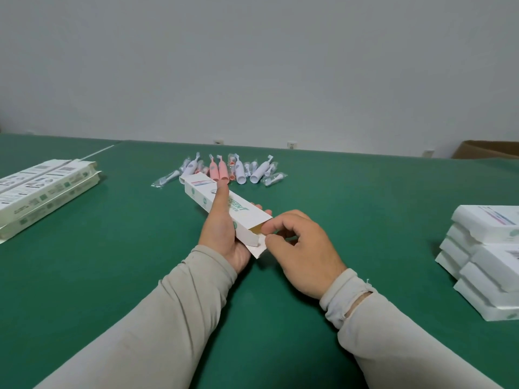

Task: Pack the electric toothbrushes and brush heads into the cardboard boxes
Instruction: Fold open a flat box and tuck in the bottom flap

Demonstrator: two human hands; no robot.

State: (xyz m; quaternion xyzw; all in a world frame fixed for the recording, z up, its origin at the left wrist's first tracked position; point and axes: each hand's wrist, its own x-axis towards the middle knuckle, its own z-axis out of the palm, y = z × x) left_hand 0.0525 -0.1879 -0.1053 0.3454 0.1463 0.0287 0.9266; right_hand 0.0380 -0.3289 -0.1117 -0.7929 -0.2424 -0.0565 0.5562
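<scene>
Bare green table [365,209] is lying open between the held box [224,206] and the white box stack [488,259] at right; a hand is passing freely there. Flat cartons [42,189] are blocking the far left. The toothbrush pile [233,171] is crowding the strip just behind the box's far end.

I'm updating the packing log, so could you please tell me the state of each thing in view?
Held box: near end open, flap out.
Left hand: grips the held box.
Right hand: pinches the box's end flap.
Toothbrushes and brush heads: loose, unpacked.
Flat boxes: unfolded, stacked at left.
White boxes: closed, stacked at right.
</scene>
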